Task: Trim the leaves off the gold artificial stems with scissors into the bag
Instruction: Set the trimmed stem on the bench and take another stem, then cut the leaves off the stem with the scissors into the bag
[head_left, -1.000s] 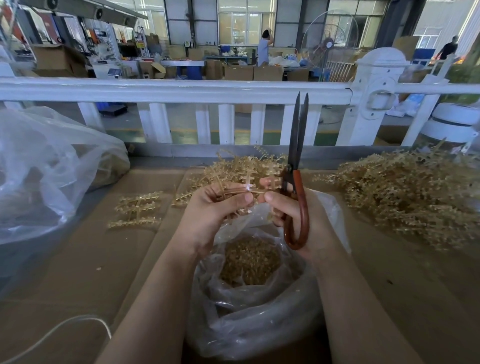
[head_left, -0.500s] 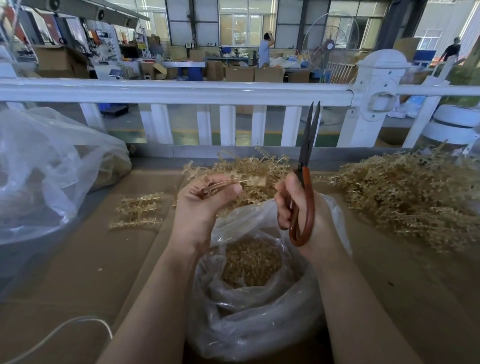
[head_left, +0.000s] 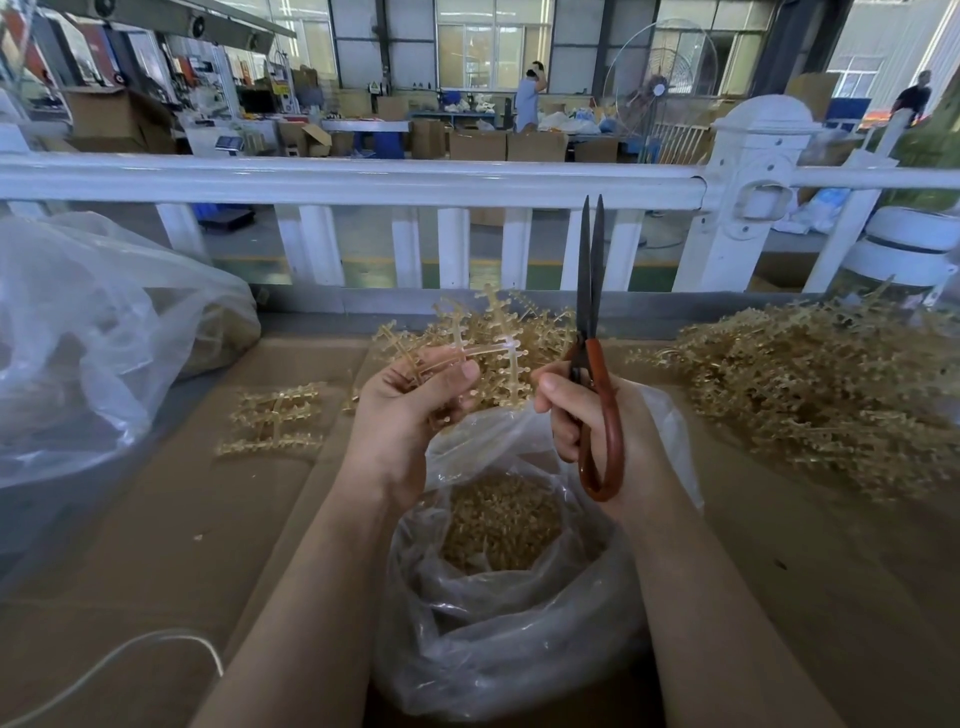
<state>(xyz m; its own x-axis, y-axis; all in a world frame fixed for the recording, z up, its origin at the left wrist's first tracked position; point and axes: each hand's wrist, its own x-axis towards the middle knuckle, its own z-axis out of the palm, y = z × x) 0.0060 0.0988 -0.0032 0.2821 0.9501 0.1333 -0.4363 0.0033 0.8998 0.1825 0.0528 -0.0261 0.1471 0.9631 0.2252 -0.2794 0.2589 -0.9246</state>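
A gold stem (head_left: 470, 353) with side sprigs is pinched in the left hand (head_left: 410, 410), thumb curled over it, held above the open clear bag (head_left: 498, 623) near the middle of the surface (head_left: 156, 519); gold trimmings (head_left: 501, 519) lie inside the bag; the right hand (head_left: 587, 415) grips the red-handled scissors (head_left: 595, 364), blades nearly together and pointing up, just right of the stem; the hands are apart; a heap of gold stems (head_left: 810, 395) lies at the right, another (head_left: 498, 332) behind the hands, a few flat sprigs (head_left: 275, 418) at the left; a large clear sack (head_left: 104, 332) sits far left; a white railing (head_left: 363, 179) runs along the far edge.
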